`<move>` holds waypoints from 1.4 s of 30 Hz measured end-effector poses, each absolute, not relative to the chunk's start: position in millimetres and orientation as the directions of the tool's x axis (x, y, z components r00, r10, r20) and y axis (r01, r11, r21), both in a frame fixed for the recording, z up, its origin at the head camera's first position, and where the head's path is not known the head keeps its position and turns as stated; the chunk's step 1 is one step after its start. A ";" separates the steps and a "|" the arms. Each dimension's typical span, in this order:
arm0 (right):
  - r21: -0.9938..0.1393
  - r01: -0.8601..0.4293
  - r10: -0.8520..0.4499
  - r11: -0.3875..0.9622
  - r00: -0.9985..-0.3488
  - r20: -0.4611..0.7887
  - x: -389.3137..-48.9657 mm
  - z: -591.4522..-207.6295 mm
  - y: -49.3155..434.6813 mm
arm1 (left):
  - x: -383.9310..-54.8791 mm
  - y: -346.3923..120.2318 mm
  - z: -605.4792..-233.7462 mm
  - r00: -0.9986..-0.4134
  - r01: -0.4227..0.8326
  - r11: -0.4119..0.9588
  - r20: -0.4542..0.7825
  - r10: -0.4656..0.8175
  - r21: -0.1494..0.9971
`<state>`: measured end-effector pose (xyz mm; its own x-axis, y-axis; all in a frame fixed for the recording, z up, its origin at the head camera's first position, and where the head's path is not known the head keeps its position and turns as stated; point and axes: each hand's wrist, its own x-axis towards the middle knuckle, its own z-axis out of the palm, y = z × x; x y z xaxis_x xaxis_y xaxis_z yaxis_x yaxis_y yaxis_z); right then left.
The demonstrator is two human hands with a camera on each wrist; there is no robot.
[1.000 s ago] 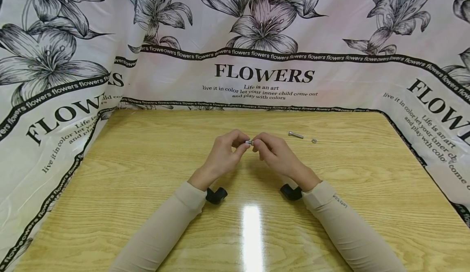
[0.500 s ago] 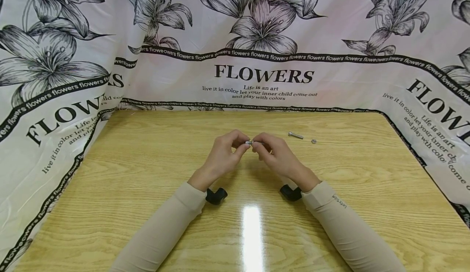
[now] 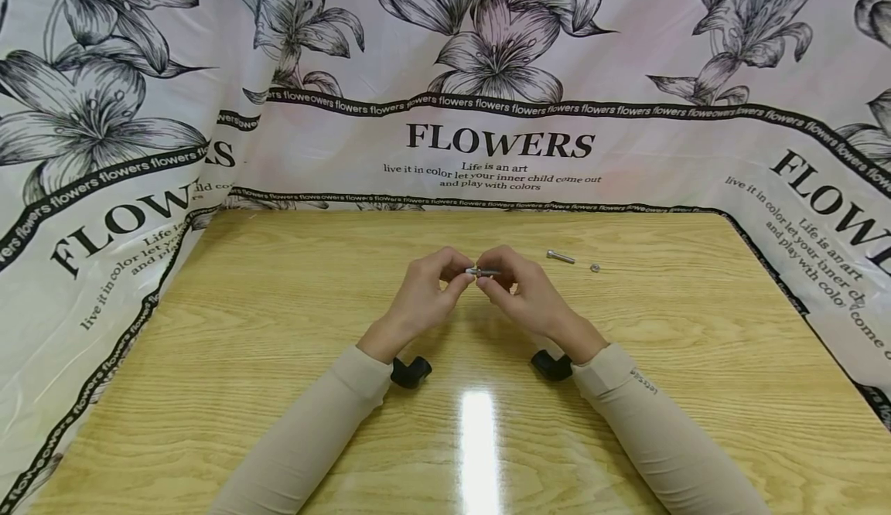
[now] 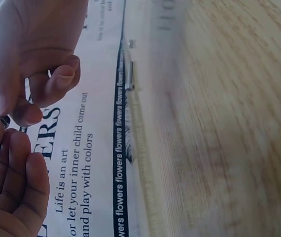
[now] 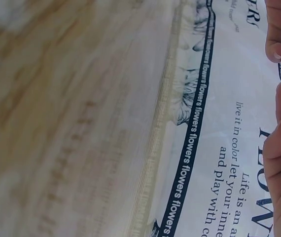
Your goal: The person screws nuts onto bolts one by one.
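Observation:
Over the middle of the table, both hands meet at a small metal bolt in the head view. My left hand pinches its left end between thumb and fingers. Thumb and index finger of my right hand close on it from the other side, right beside the left fingertips, and its thin shank points right between them. In the left wrist view only a small dark metal bit shows among the fingertips. The right wrist view has both hands at its right edge, the bolt mostly hidden.
Beyond the right hand, a second bolt and a hex nut lie on the wooden table. A black wrist mount sits under the left wrist, another under the right. Flower-printed cloth walls the table's back and sides.
The right fingers have shifted and spread slightly, so more of the bolt's shank now shows between them. The left hand stays in place; the loose bolt and nut have not moved.

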<state>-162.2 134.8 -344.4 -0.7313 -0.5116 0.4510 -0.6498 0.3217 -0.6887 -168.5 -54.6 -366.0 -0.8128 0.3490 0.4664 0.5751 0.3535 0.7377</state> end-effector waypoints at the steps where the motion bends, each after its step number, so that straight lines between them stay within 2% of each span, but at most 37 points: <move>1: -0.687 -0.654 -0.517 0.317 -0.726 0.453 -161.7 -343.3 134.5 | -168.5 -54.6 -366.1 -0.813 0.575 0.353 0.466 0.349 0.738; 5: -0.702 -0.623 -0.518 0.346 -0.750 0.410 -163.2 -345.1 135.1 | -168.3 -54.2 -365.9 -0.810 0.578 0.349 0.467 0.355 0.737; 11: -0.732 -0.567 -0.501 0.378 -0.790 0.353 -177.7 -367.6 140.4 | -168.8 -54.5 -366.5 -0.804 0.587 0.346 0.477 0.356 0.732; 14: -0.722 -0.583 -0.497 0.374 -0.783 0.375 -181.8 -373.4 142.1 | -169.2 -55.1 -366.7 -0.804 0.589 0.355 0.483 0.346 0.726; 21: -0.700 -0.657 -0.507 0.281 -0.721 0.473 -183.5 -376.1 143.0 | -169.4 -55.5 -367.4 -0.800 0.593 0.347 0.487 0.350 0.726; 31: -0.713 -0.611 -0.517 0.343 -0.757 0.399 -183.8 -375.7 145.2 | -169.5 -54.8 -367.3 -0.803 0.588 0.345 0.477 0.357 0.731; 42: -0.679 -0.632 -0.472 0.375 -0.760 0.447 -184.0 -372.9 146.8 | -172.1 -58.0 -367.3 -0.801 0.595 0.350 0.500 0.330 0.723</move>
<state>-184.0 146.8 -372.9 -0.7601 -0.4715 0.4472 -0.6317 0.3748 -0.6786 -172.1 -58.0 -367.3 -0.8010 0.3297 0.4997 0.5953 0.3498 0.7234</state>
